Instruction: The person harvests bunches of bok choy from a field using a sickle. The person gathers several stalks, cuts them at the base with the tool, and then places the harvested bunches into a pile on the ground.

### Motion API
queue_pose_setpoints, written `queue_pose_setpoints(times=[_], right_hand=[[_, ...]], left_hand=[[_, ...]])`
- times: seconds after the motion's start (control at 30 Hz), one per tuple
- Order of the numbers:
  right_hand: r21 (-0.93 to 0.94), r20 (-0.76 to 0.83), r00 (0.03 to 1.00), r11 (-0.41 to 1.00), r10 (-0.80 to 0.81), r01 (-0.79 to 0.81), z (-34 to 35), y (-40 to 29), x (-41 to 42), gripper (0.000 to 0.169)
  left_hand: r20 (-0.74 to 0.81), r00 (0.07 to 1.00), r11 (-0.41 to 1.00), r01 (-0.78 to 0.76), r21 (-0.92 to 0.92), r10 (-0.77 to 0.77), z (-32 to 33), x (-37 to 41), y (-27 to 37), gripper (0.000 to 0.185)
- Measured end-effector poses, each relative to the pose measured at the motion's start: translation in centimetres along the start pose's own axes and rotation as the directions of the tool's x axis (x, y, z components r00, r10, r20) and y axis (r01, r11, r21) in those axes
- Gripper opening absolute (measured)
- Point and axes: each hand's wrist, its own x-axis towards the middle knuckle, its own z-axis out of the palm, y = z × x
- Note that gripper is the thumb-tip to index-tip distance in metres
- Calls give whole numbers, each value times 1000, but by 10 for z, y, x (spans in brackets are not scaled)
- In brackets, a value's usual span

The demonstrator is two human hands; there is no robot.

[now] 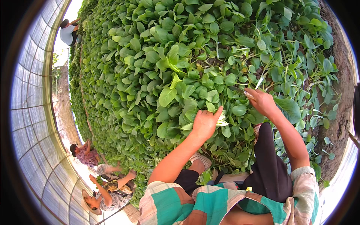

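Dense leafy greens (pixel 135 64) with broad leaves fill the bed before me. My left hand (pixel 206 121) is closed around a small bunch of greens, whose pale cut-looking stems (pixel 222 121) show beside its fingers; the index finger points out over the plants. To the right, my right hand (pixel 260 101) grips a knife by its light handle. The dark knife blade (pixel 236 89) points left, low among the leaves. Its tip is partly lost in the foliage.
Loose, flattened greens (pixel 298 70) lie to the right, by a bare soil edge (pixel 337 73). Two people crouch at the lower left, one in a brimmed hat (pixel 89 201); another person (pixel 67 33) is at the upper left. A greenhouse wall (pixel 31 112) curves along the left. My sandalled foot (pixel 201 160) rests among plants.
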Motion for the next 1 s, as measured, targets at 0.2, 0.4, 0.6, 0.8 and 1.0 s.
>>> queue_pose_setpoints(times=[0.2, 0.4, 0.6, 0.8, 1.0], right_hand=[[-67, -86, 993, 994, 79, -85, 19, 4, 33, 33], [242, 124, 990, 966, 67, -96, 0, 15, 19, 35], [34, 106, 986, 991, -131, 128, 6, 8, 18, 35], [-145, 140, 973, 968, -183, 203, 15, -2, 31, 32], [-282, 276, 946, 926, -171, 250, 18, -10, 25, 31]], left_hand=[[81, 993, 995, 92, -31, -89, -5, -9, -3, 63], [-8, 995, 994, 96, -41, -97, 7, -18, -5, 80], [-40, 996, 997, 77, -22, -78, 11, -17, -5, 78], [-61, 985, 984, 159, -82, -164, 9, -15, -6, 75], [-92, 994, 998, 57, 7, -56, 14, -29, -2, 74]])
